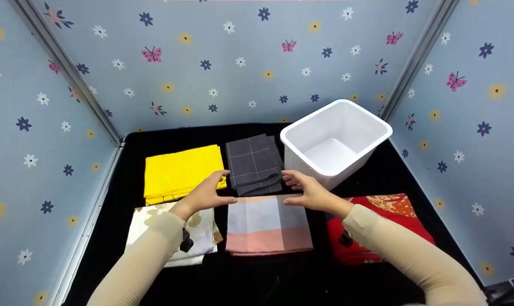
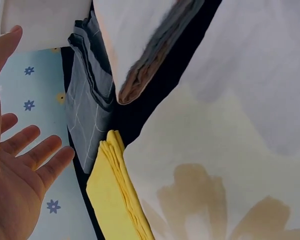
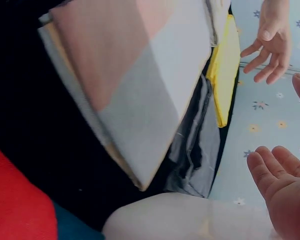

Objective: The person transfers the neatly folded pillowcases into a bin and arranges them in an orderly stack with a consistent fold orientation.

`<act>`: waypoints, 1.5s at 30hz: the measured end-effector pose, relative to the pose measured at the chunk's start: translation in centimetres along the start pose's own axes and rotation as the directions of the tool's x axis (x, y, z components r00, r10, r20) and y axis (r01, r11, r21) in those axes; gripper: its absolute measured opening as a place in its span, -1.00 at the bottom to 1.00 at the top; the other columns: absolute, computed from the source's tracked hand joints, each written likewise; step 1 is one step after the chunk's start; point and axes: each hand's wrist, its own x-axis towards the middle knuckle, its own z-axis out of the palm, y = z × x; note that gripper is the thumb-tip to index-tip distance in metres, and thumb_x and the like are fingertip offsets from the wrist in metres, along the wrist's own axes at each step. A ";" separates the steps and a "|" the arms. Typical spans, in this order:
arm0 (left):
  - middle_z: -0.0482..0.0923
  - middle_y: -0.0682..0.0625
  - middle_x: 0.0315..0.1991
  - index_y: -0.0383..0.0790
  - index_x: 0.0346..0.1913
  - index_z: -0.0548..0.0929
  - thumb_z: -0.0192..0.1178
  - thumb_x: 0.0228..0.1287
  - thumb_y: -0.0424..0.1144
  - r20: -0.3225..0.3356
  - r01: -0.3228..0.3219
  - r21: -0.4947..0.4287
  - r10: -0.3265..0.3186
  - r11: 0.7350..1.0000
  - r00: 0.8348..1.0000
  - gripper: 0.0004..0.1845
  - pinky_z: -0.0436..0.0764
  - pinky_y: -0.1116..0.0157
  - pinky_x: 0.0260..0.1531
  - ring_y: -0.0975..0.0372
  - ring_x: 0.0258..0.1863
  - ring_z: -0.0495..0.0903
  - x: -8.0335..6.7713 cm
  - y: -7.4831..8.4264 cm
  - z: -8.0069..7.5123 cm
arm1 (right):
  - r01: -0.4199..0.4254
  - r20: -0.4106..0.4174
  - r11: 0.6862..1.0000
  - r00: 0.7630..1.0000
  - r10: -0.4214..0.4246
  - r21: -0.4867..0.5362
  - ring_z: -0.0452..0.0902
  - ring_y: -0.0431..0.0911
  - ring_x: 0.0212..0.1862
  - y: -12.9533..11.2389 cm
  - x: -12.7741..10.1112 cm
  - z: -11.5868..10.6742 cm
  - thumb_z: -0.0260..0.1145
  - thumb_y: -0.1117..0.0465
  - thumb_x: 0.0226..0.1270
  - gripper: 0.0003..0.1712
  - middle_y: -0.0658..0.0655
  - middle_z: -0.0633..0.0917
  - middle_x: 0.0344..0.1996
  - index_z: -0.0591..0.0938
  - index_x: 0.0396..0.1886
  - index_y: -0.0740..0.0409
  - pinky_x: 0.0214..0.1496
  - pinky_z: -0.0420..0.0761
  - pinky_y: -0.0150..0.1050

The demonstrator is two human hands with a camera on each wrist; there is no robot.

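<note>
Hands hover apart: your left hand and right hand are both spread and holding nothing, flanking the far edge of the pink-and-grey cloth, near centre, just this side of the grey checked cloth. The white bin, far right, sits empty.

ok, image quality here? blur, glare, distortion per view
Head view: sharp, evenly lit, wall edges bowed by the wide lens, mild glare inside the white bin. Left wrist view: soft focus on the cream floral cloth. Right wrist view: the near bin rim is blurred.
</note>
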 end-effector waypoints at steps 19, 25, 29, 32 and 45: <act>0.31 -0.32 0.63 -0.33 0.68 0.23 0.55 0.28 0.12 0.004 -0.029 0.032 0.029 0.999 1.000 0.10 0.31 -0.20 0.64 -0.20 0.60 0.35 0.5 -0.9 2.5 | -0.023 0.052 0.996 0.998 0.028 -0.089 0.52 0.45 0.41 3.0 -0.4 2.1 0.66 0.26 0.28 -0.01 0.56 0.57 0.38 0.36 0.58 0.45 0.49 0.52 0.36; 0.31 -0.30 0.63 -0.31 0.69 0.23 0.56 0.28 0.12 0.017 -0.007 0.031 0.007 0.999 1.000 0.10 0.33 -0.19 0.63 -0.19 0.59 0.37 0.6 -1.3 3.0 | -0.035 0.060 0.991 0.997 0.043 -0.126 0.50 0.43 0.45 3.7 -0.4 2.4 0.68 0.24 0.25 0.01 0.53 0.56 0.42 0.37 0.58 0.44 0.52 0.52 0.32; 0.33 -0.29 0.63 -0.30 0.68 0.24 0.58 0.28 0.09 0.016 0.008 0.016 -0.008 1.000 1.000 0.08 0.34 -0.19 0.62 -0.18 0.59 0.38 0.7 -1.5 3.3 | -0.047 0.070 0.987 0.996 0.059 -0.151 0.49 0.42 0.46 4.0 -0.4 2.5 0.69 0.23 0.25 0.03 0.50 0.53 0.46 0.36 0.59 0.44 0.51 0.53 0.31; 0.33 -0.29 0.62 -0.30 0.68 0.25 0.58 0.29 0.05 0.018 0.011 0.011 -0.012 1.000 1.000 0.06 0.34 -0.19 0.62 -0.18 0.59 0.37 0.9 -1.7 3.5 | -0.048 0.069 0.983 0.996 0.061 -0.176 0.49 0.42 0.45 4.3 -0.4 2.6 0.69 0.24 0.23 0.03 0.49 0.54 0.46 0.36 0.59 0.44 0.49 0.54 0.32; 0.42 -0.32 0.55 -0.34 0.64 0.31 0.61 0.23 0.03 0.028 -0.002 0.043 0.001 0.999 1.000 0.05 0.38 -0.14 0.61 -0.18 0.54 0.44 1.8 -2.5 4.2 | -0.056 0.049 0.973 0.996 0.068 -0.223 0.50 0.37 0.46 5.6 -0.2 2.9 0.70 0.27 0.17 0.03 0.47 0.54 0.46 0.39 0.56 0.47 0.56 0.48 0.26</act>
